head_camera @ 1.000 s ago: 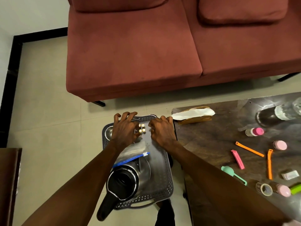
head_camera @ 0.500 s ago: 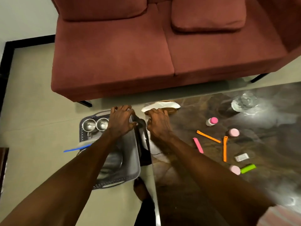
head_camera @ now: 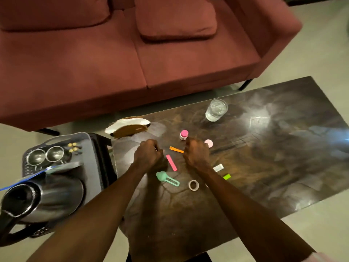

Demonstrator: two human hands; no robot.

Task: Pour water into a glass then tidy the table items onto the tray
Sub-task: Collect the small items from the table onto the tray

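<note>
- Behind everything, a red sofa point(head_camera: 132, 59) fills the far side.
- Then the dark table point(head_camera: 264, 157) carries a glass point(head_camera: 216, 110) of water near its far edge.
- Left of it, the grey tray point(head_camera: 86, 146) holds a steel kettle point(head_camera: 47, 193) and two steel cups point(head_camera: 46, 155).
- Both hands hover over the table: left hand point(head_camera: 148, 155) and right hand point(head_camera: 197, 153), fingers curled; whether they hold anything, I cannot tell.
- Near them lie a pink clip point(head_camera: 171, 162), an orange clip point(head_camera: 176, 149), a mint scoop point(head_camera: 166, 178) and a tape roll point(head_camera: 193, 185).

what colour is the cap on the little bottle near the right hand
Pink, on a pale small bottle just beyond the right hand; the head view shows it.
</note>
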